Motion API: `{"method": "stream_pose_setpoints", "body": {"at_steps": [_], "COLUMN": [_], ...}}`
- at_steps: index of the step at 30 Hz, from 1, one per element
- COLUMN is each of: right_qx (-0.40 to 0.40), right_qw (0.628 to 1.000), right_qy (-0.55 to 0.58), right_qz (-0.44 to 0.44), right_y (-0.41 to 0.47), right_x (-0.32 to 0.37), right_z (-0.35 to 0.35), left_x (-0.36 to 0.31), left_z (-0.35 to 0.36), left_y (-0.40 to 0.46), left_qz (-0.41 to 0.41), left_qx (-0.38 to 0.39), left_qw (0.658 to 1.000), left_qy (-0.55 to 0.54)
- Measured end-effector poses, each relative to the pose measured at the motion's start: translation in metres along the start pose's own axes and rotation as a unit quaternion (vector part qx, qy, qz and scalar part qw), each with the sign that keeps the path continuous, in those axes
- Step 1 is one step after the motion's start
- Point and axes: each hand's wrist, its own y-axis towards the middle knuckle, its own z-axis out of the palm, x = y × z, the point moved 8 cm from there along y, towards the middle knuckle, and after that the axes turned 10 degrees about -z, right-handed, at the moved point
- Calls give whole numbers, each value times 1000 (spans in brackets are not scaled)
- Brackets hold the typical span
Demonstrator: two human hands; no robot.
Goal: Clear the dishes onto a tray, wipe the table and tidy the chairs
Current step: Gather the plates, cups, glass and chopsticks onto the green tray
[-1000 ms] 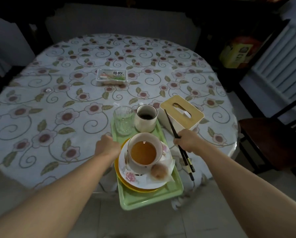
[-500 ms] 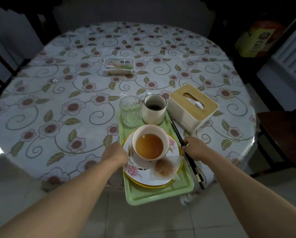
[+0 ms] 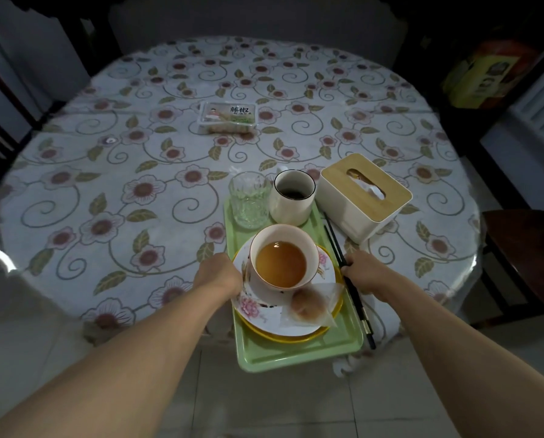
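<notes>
A green tray (image 3: 296,354) juts over the near edge of the round table (image 3: 138,191). On it stand a clear glass (image 3: 250,199), a white mug (image 3: 293,197) and a bowl of brown liquid (image 3: 280,257) on a flowered plate (image 3: 258,306) stacked over a yellow plate, with a bun in wrapping (image 3: 307,306). My left hand (image 3: 218,275) grips the tray's left rim. My right hand (image 3: 364,271) holds black chopsticks (image 3: 334,238) that lie along the tray's right rim.
A white tissue box with a wooden lid (image 3: 364,194) stands just right of the tray. A packaged snack box (image 3: 228,116) lies mid-table. A dark wooden chair (image 3: 523,248) is at the right; another chair shows at the left edge.
My right hand lowered the chopsticks from tilted up over the tissue box to flat along the tray's right rim. The left hand stayed at the tray's left rim.
</notes>
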Motion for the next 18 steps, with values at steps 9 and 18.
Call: {"method": "stream_pose_setpoints", "body": {"at_steps": [9,18], "right_qx": [38,18], "right_qw": [999,994], "right_qy": [-21,-101], "right_qz": [-11,-33], "right_y": [-1,5], "right_x": [4,18], "right_z": [6,10], "left_x": [4,14], "left_z": [-3,-12], "left_y": [-2,1], "left_qz": [-12,-26], "left_qx": [5,-6], "left_qw": [1000,999], "left_qy": [-10,-17]}}
